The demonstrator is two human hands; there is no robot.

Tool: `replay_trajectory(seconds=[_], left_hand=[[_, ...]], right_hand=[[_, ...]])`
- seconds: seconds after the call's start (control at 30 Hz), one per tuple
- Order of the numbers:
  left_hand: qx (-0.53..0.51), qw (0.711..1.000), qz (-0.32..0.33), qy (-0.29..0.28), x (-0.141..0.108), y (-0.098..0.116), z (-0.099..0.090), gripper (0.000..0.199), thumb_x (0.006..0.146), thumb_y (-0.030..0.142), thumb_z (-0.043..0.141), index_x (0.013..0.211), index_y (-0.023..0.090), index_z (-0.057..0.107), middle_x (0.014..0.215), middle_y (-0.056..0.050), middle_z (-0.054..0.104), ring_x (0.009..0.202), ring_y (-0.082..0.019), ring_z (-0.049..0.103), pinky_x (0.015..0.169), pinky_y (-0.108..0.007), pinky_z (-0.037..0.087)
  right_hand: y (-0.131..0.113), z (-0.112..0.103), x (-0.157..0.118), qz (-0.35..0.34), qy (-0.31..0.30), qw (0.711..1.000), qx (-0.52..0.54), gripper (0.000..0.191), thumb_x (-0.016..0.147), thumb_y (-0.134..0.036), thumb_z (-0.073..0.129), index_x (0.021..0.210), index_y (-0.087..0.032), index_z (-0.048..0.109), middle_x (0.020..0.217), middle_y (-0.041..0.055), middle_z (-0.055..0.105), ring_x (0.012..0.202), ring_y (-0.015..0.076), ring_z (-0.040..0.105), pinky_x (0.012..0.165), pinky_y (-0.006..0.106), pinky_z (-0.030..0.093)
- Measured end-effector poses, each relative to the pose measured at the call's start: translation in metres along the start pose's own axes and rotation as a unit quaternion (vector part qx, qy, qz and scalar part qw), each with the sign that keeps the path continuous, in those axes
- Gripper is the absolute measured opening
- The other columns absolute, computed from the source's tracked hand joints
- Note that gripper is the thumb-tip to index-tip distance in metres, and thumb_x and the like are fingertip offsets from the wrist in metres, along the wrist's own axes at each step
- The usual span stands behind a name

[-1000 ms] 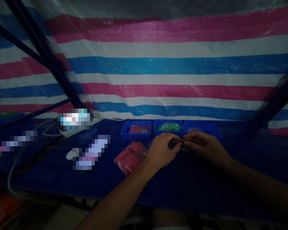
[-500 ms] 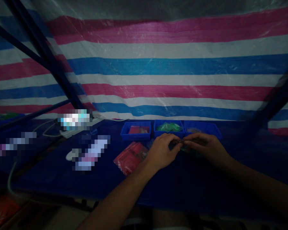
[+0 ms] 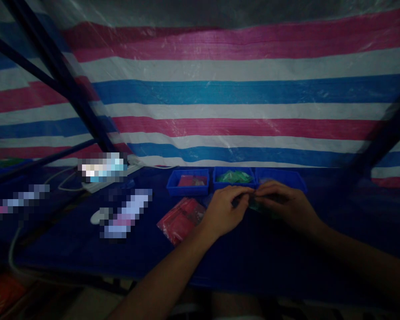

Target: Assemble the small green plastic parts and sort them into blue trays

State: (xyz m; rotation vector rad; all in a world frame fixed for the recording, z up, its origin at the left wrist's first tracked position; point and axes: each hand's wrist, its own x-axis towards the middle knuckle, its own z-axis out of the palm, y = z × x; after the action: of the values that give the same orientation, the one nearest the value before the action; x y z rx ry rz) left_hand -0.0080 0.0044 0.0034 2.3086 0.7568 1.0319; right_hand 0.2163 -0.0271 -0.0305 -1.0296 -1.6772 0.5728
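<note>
My left hand (image 3: 228, 211) and my right hand (image 3: 286, 204) meet fingertip to fingertip over the blue table, in front of the bins. The fingers of both are pinched together; what lies between them is too small and dark to make out. A dim greenish packet (image 3: 262, 208) shows just under the fingertips. Beside my left forearm lies a pile of red plastic packets (image 3: 182, 220). Behind the hands stand a blue bin (image 3: 188, 191) with red packets, a blue bin (image 3: 235, 184) with green packets, and a third blue bin (image 3: 295, 180), partly hidden by my right hand.
At the left a white power strip (image 3: 130, 172), a blurred-out bright object (image 3: 103, 167), a white round object (image 3: 96, 217) and a pixelated slip (image 3: 128, 213) lie on the table (image 3: 70, 249). Blue metal poles (image 3: 63, 84) and a striped sheet (image 3: 236, 93) stand behind.
My fingertips have shifted slightly, and the small dark thing seen between them before no longer shows clearly. My right fingers sit a little higher. The bins and red packets have stayed put.
</note>
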Motion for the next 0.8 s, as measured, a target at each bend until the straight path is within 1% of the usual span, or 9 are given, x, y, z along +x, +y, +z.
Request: replay_trajectory(seconds=[0.13,0.23,0.3,0.37,0.43,0.53,0.57,0.63,0.8], left_hand=[[-0.025,0.999,-0.019,0.028,0.0016,-0.0017,-0.0007,0.022,0.100,0.028,0.059,0.112,0.022,0.077,0.110,-0.005,0.079,0.100,-0.020,0.073,0.094,-0.034,0.056],[-0.034,0.997,-0.041,0.050,0.0029,-0.0058,0.0002,0.018,0.097,0.026,0.064,0.107,0.021,0.077,0.104,-0.005,0.079,0.093,-0.020,0.073,0.090,-0.033,0.057],[-0.040,0.996,-0.051,0.064,0.0033,-0.0080,0.0009,0.015,0.096,0.023,0.065,0.104,0.020,0.077,0.100,-0.004,0.079,0.090,-0.019,0.073,0.087,-0.032,0.057],[-0.056,0.994,-0.057,0.072,0.0034,-0.0087,0.0018,0.012,0.095,0.022,0.065,0.103,0.020,0.075,0.099,-0.003,0.079,0.089,-0.018,0.073,0.086,-0.031,0.057],[-0.082,0.992,-0.060,0.070,0.0033,-0.0081,0.0027,0.012,0.095,0.023,0.066,0.106,0.020,0.071,0.099,-0.003,0.078,0.089,-0.017,0.073,0.084,-0.030,0.057],[-0.120,0.990,-0.061,0.048,0.0030,-0.0062,0.0042,0.025,0.094,0.025,0.068,0.118,0.019,0.064,0.098,-0.004,0.079,0.087,-0.017,0.074,0.082,-0.029,0.056],[-0.123,0.990,-0.059,0.038,0.0028,-0.0057,0.0045,0.028,0.095,0.026,0.068,0.121,0.020,0.062,0.098,-0.004,0.079,0.087,-0.016,0.074,0.082,-0.029,0.056],[-0.106,0.993,-0.050,0.022,0.0024,-0.0052,0.0045,0.026,0.096,0.026,0.066,0.122,0.020,0.064,0.099,-0.003,0.079,0.087,-0.016,0.074,0.083,-0.029,0.056],[0.029,0.999,-0.026,0.005,0.0010,-0.0048,0.0024,0.016,0.096,0.025,0.064,0.107,0.021,0.073,0.098,-0.003,0.077,0.091,-0.018,0.072,0.086,-0.031,0.055]], right_hand=[[-0.0051,0.0014,0.0012,-0.049,-0.021,0.995,-0.080,0.014,0.090,-0.037,0.077,0.103,-0.032,0.080,0.119,0.0059,0.072,0.114,0.0283,0.068,0.101,0.050,0.053],[-0.0047,0.0012,0.0010,-0.047,-0.032,0.993,-0.100,0.016,0.091,-0.035,0.076,0.106,-0.033,0.079,0.131,0.0059,0.068,0.124,0.0295,0.064,0.107,0.052,0.050],[-0.0033,0.0010,0.0005,-0.027,-0.039,0.996,-0.072,0.016,0.089,-0.036,0.077,0.105,-0.033,0.079,0.139,0.0056,0.064,0.131,0.0305,0.060,0.111,0.053,0.048],[-0.0028,0.0018,0.0000,0.016,-0.044,0.999,0.006,0.018,0.088,-0.038,0.079,0.105,-0.031,0.078,0.143,0.0061,0.061,0.133,0.0305,0.059,0.111,0.050,0.049],[-0.0038,0.0038,-0.0001,0.075,-0.035,0.991,0.107,0.022,0.087,-0.039,0.081,0.105,-0.029,0.073,0.137,0.0079,0.066,0.125,0.0288,0.066,0.103,0.046,0.056],[-0.0053,0.0069,0.0007,0.143,-0.010,0.969,0.200,0.038,0.081,-0.039,0.086,0.110,-0.027,0.065,0.111,0.0069,0.076,0.099,0.0241,0.075,0.084,0.039,0.062],[-0.0051,0.0073,0.0011,0.153,-0.004,0.966,0.207,0.043,0.080,-0.039,0.087,0.113,-0.027,0.063,0.106,0.0059,0.076,0.093,0.0230,0.075,0.079,0.037,0.062],[-0.0035,0.0068,0.0015,0.164,-0.009,0.967,0.193,0.047,0.078,-0.040,0.089,0.116,-0.026,0.065,0.102,0.0056,0.077,0.088,0.0216,0.074,0.077,0.035,0.061],[0.0012,0.0021,0.0005,0.170,-0.021,0.978,0.116,0.032,0.081,-0.044,0.085,0.104,-0.024,0.076,0.099,0.0049,0.076,0.086,0.0204,0.072,0.079,0.034,0.058]])
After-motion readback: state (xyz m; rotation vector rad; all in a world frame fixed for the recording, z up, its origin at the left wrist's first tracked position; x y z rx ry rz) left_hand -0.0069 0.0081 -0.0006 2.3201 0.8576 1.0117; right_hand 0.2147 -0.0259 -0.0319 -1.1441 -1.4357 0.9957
